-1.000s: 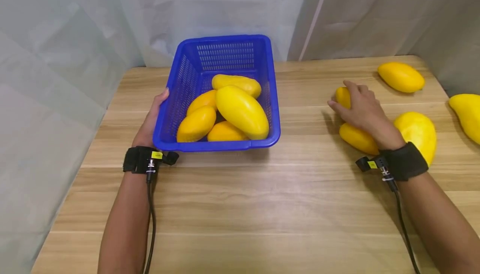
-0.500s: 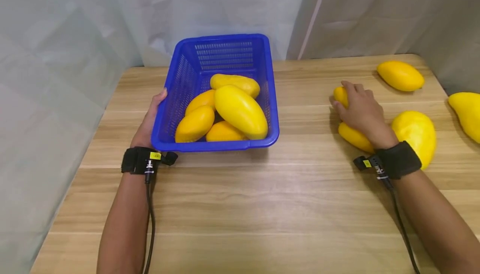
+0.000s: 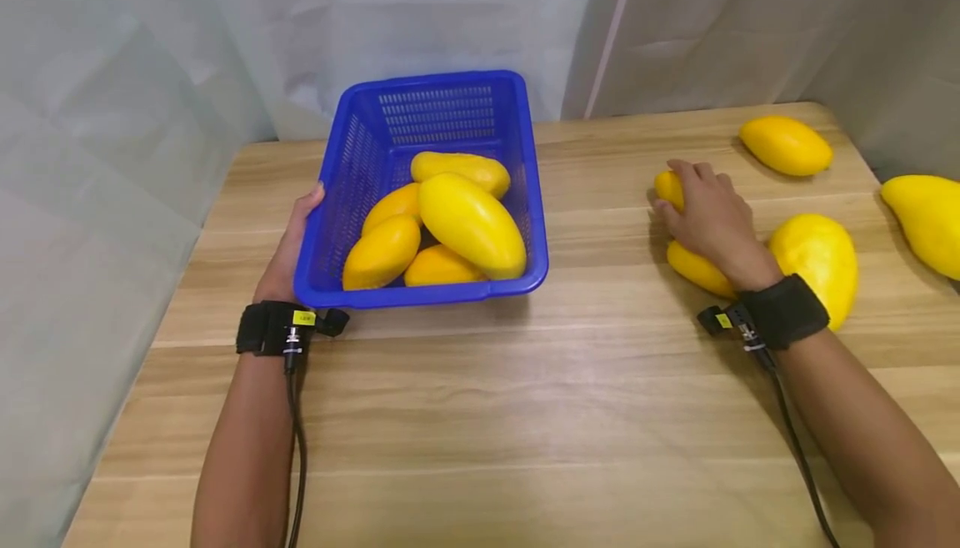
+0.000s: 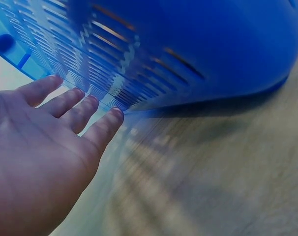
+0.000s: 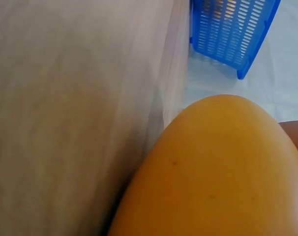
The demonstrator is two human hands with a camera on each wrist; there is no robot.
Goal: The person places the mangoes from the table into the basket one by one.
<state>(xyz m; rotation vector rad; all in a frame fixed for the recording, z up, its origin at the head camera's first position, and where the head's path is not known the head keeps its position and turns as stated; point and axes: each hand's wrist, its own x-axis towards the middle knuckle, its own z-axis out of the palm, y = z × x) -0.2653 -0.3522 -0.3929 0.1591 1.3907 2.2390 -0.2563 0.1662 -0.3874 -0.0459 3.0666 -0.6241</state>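
The blue plastic basket [image 3: 420, 294] stands on the wooden table, tilted toward me, with several yellow mangoes [image 3: 472, 227] inside. My left hand [image 3: 288, 243] is at its left side. In the left wrist view its fingers [image 4: 80, 113] extend nearly straight, fingertips at the slotted wall under the rim. Over at the right, my right hand [image 3: 708, 210] covers a small mango [image 3: 667, 188], thumb and fingers curved round it; most of that fruit is hidden. Another mango [image 3: 693, 268] lies beneath the wrist. A mango [image 5: 223, 177] fills the right wrist view's lower part.
A large pale-yellow mango [image 3: 821, 264] lies right of the right wrist. Farther right are a mango [image 3: 786, 146] near the back edge and one [image 3: 926, 223] at the frame's side. Grey sheeting [image 3: 450, 14] hangs behind the table. Black cables [image 3: 300, 439] trail from both wristbands.
My right thumb has drawn in against the small mango, and the fingers sit closer round it. The left hand stays at the basket. The whole head view has shifted slightly.
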